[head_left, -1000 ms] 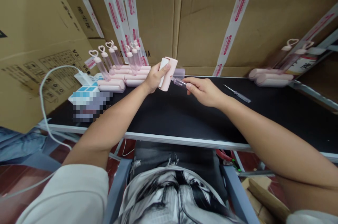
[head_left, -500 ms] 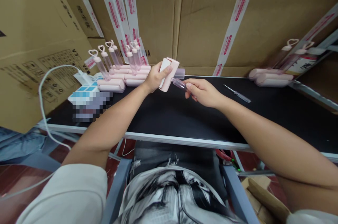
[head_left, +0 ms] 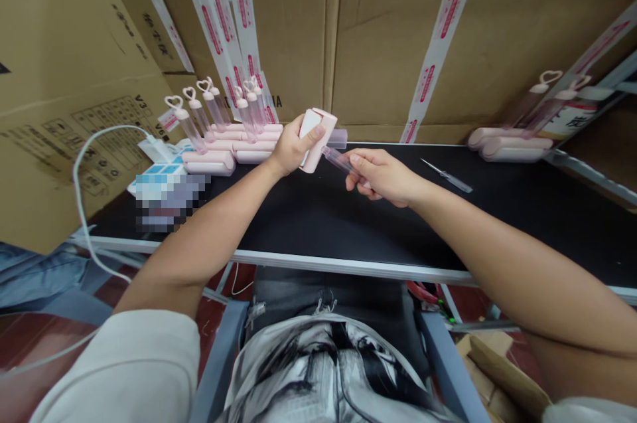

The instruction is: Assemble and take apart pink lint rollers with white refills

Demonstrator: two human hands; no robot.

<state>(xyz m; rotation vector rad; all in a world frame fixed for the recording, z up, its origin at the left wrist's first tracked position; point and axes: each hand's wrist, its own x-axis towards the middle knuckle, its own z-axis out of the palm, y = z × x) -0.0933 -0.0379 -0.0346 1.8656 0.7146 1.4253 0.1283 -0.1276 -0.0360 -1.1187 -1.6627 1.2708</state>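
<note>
My left hand (head_left: 292, 147) is closed around the pink and white head of a lint roller (head_left: 322, 134), thumb across its front. The roller is held tilted above the black table. From the head a clear pinkish handle (head_left: 337, 159) slants down to the right, into the closed fingers of my right hand (head_left: 381, 176). Those fingers cover the handle's far end. Behind the head, a translucent lilac piece (head_left: 338, 138) is partly hidden. Left of my left hand, several similar rollers (head_left: 209, 162) stand with their heart-topped handles upright.
A screwdriver (head_left: 450, 177) lies on the black table (head_left: 308, 224) to the right. Two more rollers (head_left: 517, 149) stand at the far right beside a labelled bottle (head_left: 570, 114). At left, a white cable (head_left: 79, 177) runs to a power strip (head_left: 162, 167). Cardboard (head_left: 378, 44) walls the back.
My right hand has slid slightly right and down along the handle, so more of the clear shaft shows. My left hand and the roller head stay nearly still.
</note>
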